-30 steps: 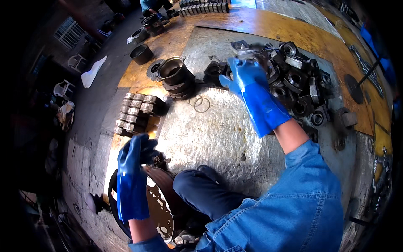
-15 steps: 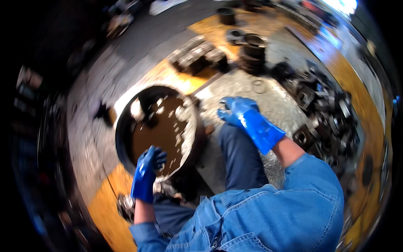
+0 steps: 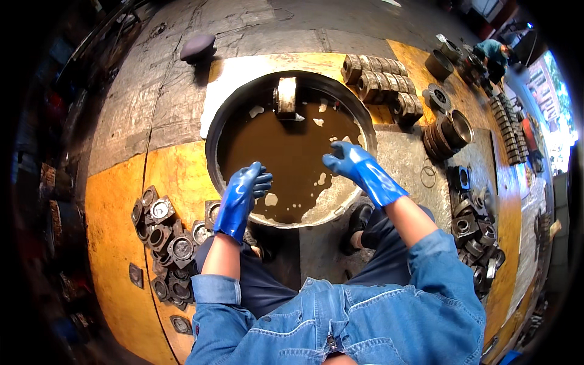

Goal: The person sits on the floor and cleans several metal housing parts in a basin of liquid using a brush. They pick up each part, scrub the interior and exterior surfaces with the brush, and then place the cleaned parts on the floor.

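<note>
A wide round tub (image 3: 214,131) of murky brown liquid (image 3: 274,146) stands before me, pale froth floating on it. Over its near left side is my left hand (image 3: 248,182) in a blue rubber glove, fingers loosely bent and holding nothing visible. My right hand (image 3: 350,159), gloved alike, hovers above the tub's right side; its thumb and fingers are apart, with nothing seen between them. Against the far inner wall a pale block-like piece (image 3: 286,97) sits partly in the liquid.
Square metal parts with round openings (image 3: 181,248) lie heaped at left; more metal parts (image 3: 465,225) are piled at right. Rows of ring-shaped parts (image 3: 380,79) and metal cylinders (image 3: 457,129) stand far right. A dark rounded object (image 3: 198,47) lies beyond the tub. Another person (image 3: 494,55) is at far right.
My view has swung from the right to face the tub. My right hand has gone from above my knee to over the tub; my left hand stays by its near left side.
</note>
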The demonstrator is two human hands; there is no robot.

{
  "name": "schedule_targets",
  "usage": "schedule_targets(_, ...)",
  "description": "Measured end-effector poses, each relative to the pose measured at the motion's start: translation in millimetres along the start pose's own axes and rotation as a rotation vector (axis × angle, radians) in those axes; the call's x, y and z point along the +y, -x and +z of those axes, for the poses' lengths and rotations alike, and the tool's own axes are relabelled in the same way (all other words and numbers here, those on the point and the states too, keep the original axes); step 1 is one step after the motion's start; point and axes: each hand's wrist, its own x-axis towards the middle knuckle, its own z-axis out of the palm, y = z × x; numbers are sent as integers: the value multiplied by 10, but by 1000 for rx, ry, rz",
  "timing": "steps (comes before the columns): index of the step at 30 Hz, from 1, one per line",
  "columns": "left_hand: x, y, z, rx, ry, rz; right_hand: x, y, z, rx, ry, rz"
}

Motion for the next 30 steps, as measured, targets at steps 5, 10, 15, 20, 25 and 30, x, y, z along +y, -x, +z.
schedule_targets(5,228,-155,118,62,-52,16,-585,-1055,265,165,-59,-50)
schedule_targets(10,319,-234,48,110,85,6,-996,-1868,472,309,-331,44)
schedule_targets(15,409,-176,-73,144,187,9,-1227,-2232,747,351,-391,204)
schedule_targets(20,408,-163,-116,150,232,9,-1342,-2195,720,274,-288,226)
schedule_targets(25,484,-171,-70,160,232,33,-1335,-2018,728,248,-316,239)
schedule_targets(30,468,-220,-114,137,264,44,-1115,-1639,905,181,-394,159)
